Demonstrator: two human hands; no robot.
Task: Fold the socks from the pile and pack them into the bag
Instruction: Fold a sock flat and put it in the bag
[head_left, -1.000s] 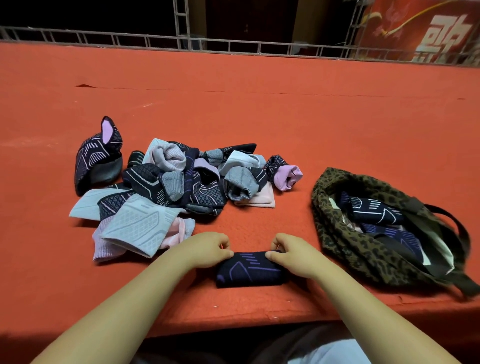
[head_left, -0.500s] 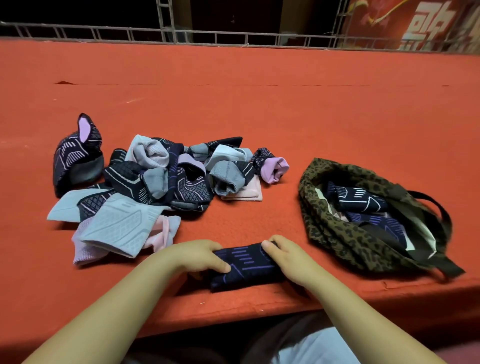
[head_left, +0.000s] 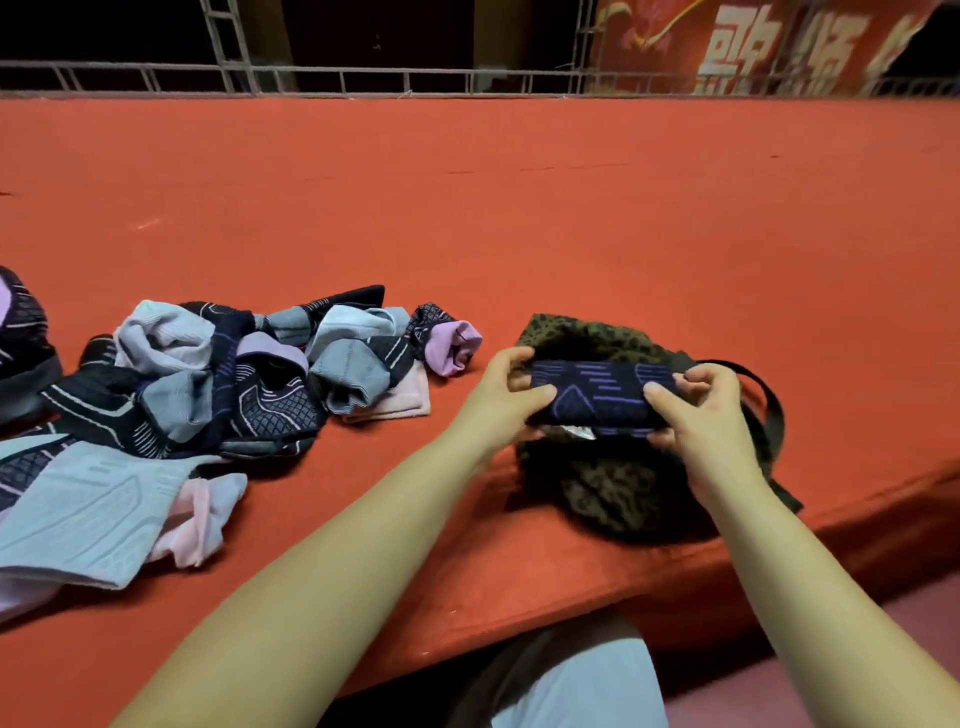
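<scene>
A folded dark navy sock with purple lines hangs just above the open mouth of the leopard-print bag. My left hand grips its left end and my right hand pinches its right end. The sock hides most of what lies inside the bag. The pile of unfolded socks, grey, pink, lilac and dark patterned, lies to the left on the red table.
A dark patterned sock sits alone at the far left edge of view. The bag's black strap loops out to the right. The table's front edge runs close below the bag. A metal railing lines the far side.
Both hands lifted the folded sock off the table near the front edge and carried it to the right, over the bag's opening. The view swung right with them.
</scene>
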